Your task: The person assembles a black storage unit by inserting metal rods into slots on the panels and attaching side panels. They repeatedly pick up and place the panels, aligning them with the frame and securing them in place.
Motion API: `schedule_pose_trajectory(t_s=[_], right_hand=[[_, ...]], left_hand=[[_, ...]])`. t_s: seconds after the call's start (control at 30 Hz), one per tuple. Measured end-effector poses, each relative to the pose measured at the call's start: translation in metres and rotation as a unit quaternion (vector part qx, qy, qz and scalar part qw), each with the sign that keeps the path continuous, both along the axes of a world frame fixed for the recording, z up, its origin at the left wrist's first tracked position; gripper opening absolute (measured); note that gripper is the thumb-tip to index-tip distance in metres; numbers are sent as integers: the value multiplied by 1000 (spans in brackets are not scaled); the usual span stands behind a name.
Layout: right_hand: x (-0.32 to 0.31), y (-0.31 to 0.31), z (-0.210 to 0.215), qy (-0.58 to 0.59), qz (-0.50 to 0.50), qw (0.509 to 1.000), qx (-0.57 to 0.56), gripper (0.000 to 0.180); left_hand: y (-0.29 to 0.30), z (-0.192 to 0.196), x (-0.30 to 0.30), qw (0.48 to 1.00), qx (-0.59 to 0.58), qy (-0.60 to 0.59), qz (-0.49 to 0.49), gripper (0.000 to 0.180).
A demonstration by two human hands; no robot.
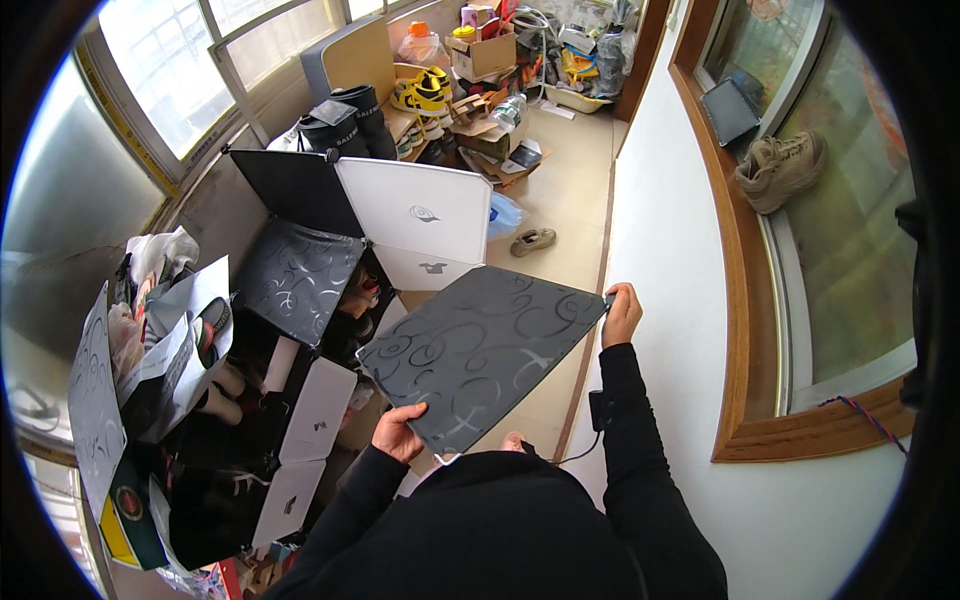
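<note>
In front of my body I hold a flat black panel point(485, 350) with a glossy swirl pattern and light corner pieces. My left hand point(398, 432) grips its near left edge, thumb on top and the other fingers mostly hidden. At its far right corner, my right hand point(622, 315) is closed around the edge. To the left stands a partly assembled cube storage rack. It has a swirl-patterned black top panel point(300, 275), an upright black panel point(290, 190) and white panels point(415, 205) with small dark prints. The held panel's left corner is close to the rack.
Shoes, bags and papers point(180, 340) are piled on the left. Black boots point(365, 120), yellow sneakers point(422, 92) and cardboard boxes point(485, 55) crowd the far end. A single shoe point(533, 241) lies on the floor. A beige boot point(782, 170) stands on the right window ledge.
</note>
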State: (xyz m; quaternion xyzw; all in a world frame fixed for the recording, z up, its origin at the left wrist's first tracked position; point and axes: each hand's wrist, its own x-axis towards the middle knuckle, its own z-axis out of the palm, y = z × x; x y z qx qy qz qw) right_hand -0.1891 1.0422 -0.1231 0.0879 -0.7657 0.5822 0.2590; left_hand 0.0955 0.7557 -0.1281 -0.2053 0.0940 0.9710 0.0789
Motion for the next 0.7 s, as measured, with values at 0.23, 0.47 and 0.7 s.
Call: schedule_pose_trajectory(t_s=[0.23, 0.47, 0.7], right_hand=[[-8, 6, -1, -127, 108, 982, -88, 33], [-16, 3, -21, 28, -71, 997, 28, 34], [-18, -5, -21, 41, -98, 994, -6, 34]], left_hand=[[-4, -3, 0, 1000, 11, 8, 20, 40], [7, 0, -6, 1000, -20, -8, 14, 42], [11, 6, -11, 997, -73, -1, 19, 41]])
